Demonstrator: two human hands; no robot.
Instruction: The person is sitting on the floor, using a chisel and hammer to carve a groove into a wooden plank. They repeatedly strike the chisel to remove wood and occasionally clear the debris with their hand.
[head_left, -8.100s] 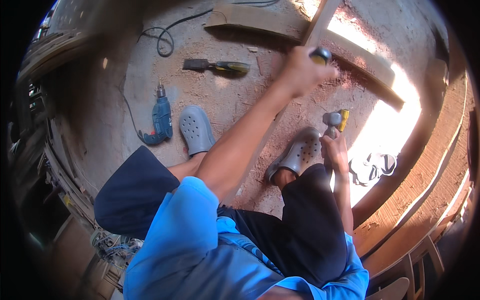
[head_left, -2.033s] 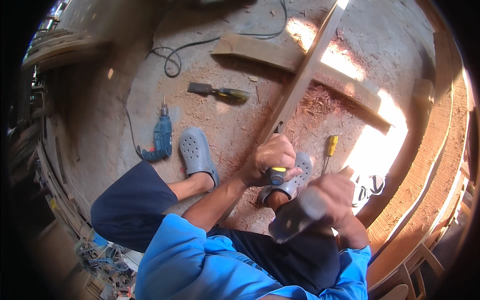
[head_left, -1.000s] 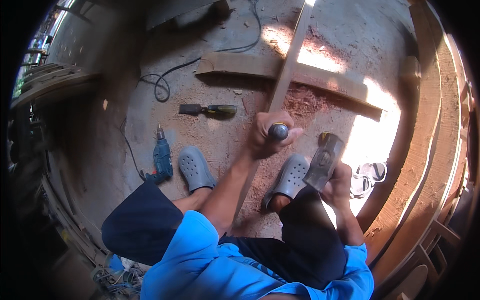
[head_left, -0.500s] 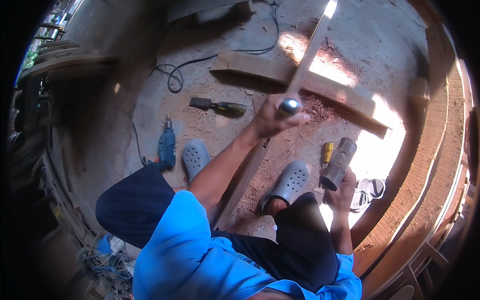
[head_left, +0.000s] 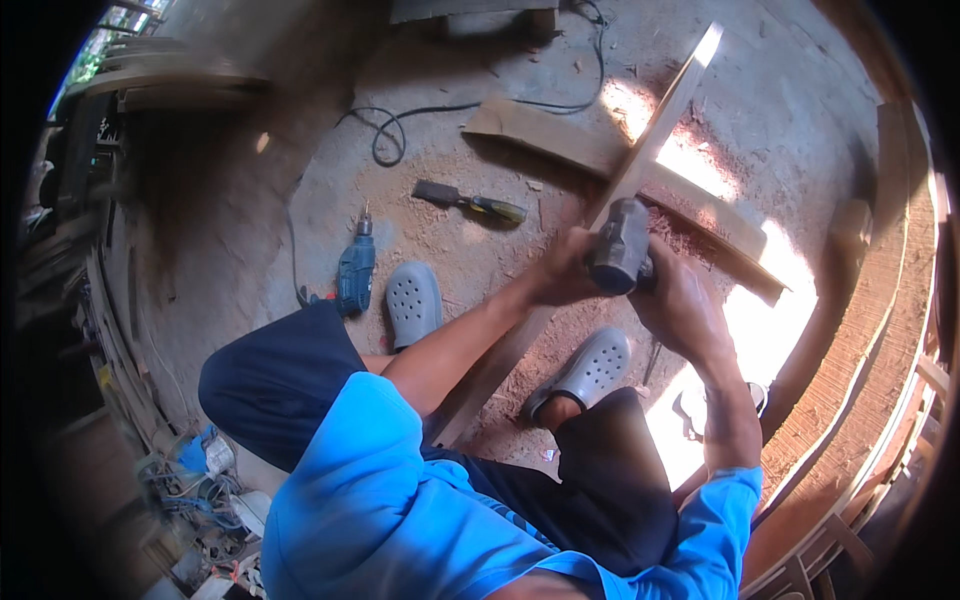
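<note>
My right hand [head_left: 685,305] is closed round the handle of a heavy club hammer [head_left: 622,245]. The dark steel head covers the top of my left hand [head_left: 562,268], which grips an upright tool over a long narrow wooden bar [head_left: 665,125]. That tool is hidden now; its round metal-capped handle end, seen half a second ago, looks like a chisel's. The bar runs from between my legs and crosses a thicker timber [head_left: 545,132] on the floor. Reddish wood chips [head_left: 682,235] lie around the crossing.
A wide chisel [head_left: 470,200] and a blue corded drill [head_left: 356,268] lie on the floor to the left. Sandals [head_left: 692,408] sit in sunlight at right, beside large rough-sawn timbers [head_left: 850,370]. A black cable [head_left: 450,108] curls across the concrete floor. Tangled clutter [head_left: 205,490] lies at lower left.
My right hand has swung the hammer up and left, from beside my right shoe to over my left hand. The hammer head now hides the metal cap. The whole view has shifted slightly.
</note>
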